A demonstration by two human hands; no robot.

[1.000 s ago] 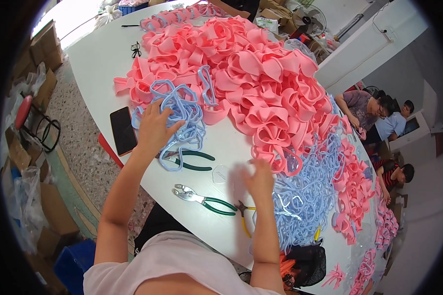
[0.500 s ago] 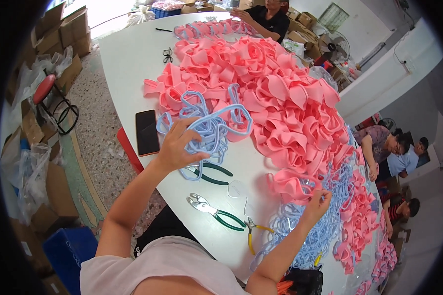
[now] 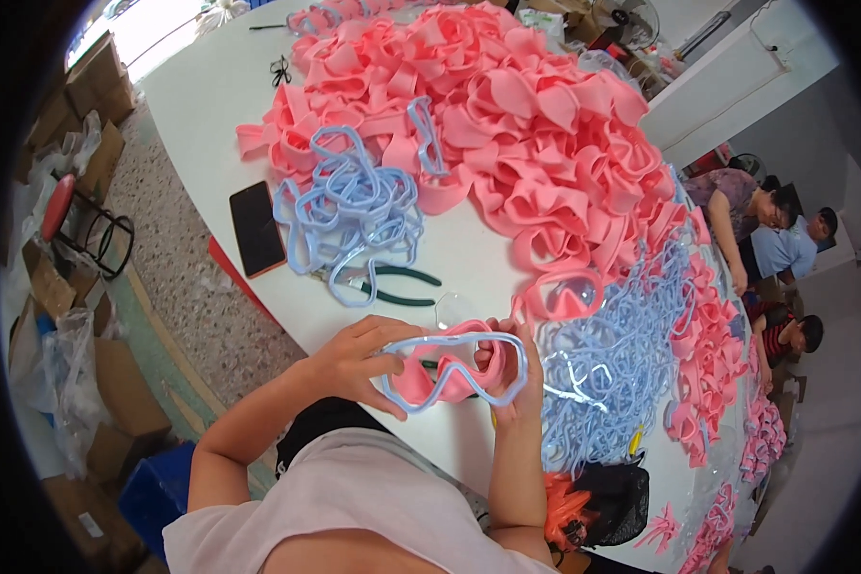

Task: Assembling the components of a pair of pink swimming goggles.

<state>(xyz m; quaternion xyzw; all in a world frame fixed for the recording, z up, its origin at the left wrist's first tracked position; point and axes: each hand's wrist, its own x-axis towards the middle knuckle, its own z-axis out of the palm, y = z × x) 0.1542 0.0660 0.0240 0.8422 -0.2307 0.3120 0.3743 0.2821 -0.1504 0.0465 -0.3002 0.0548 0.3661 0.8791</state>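
Both my hands hold one pair of goggles (image 3: 447, 368) just above the near table edge: a pink soft skirt with a light blue frame on its front. My left hand (image 3: 357, 359) grips its left end, my right hand (image 3: 513, 368) its right end. A tangle of loose light blue frames (image 3: 349, 206) lies to the far left of my hands. Green-handled pliers (image 3: 397, 287) lie between that tangle and my hands.
A big heap of pink goggle skirts (image 3: 536, 124) covers the white table (image 3: 210, 105). More blue frames (image 3: 612, 373) pile at my right. A black phone (image 3: 256, 228) lies at the left edge. Other people (image 3: 765, 230) sit at the far right. Cardboard boxes (image 3: 77, 86) line the floor on the left.
My left hand left the blue frame tangle and my right hand left the pile at the right. Both came together near me and now hold the goggles.
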